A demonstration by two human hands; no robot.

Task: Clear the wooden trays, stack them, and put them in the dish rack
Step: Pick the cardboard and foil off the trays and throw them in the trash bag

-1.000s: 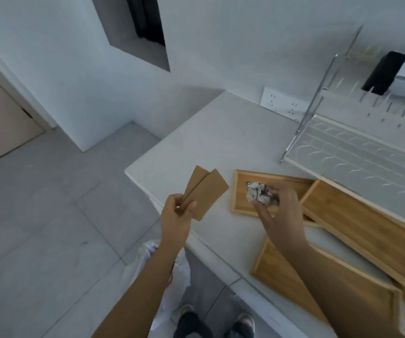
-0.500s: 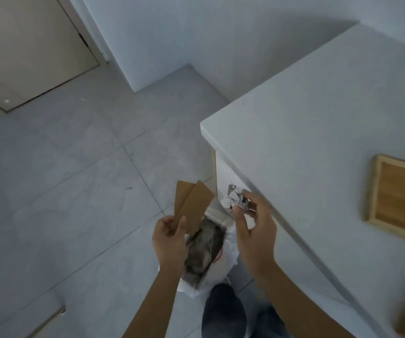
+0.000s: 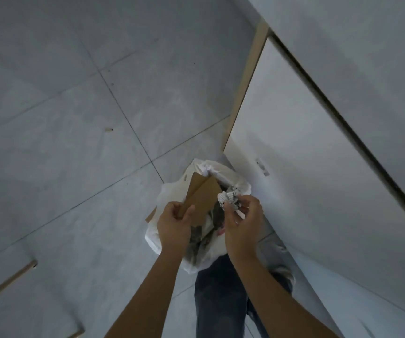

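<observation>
Moved from counter down over white trash bag (image 3: 172, 193) on floor, dark scraps inside; left hand (image 3: 174, 224) pinching cardboard pieces (image 3: 202, 196), right hand (image 3: 241, 222) fingertips closed around crumpled paper ball (image 3: 228, 200) above bag opening; wooden trays out of view

The open white bag (image 3: 169, 191) sits on the floor (image 3: 74, 118), hard against the cabinet door (image 3: 306, 167) on its right. Cardboard pieces (image 3: 202, 196) and crumpled paper (image 3: 229, 200) crowd its mouth; left and far sides lie open.

Bare forearms, no sleeves; dark blue jeans (image 3: 221, 301); grey shoe (image 3: 280, 273).
</observation>
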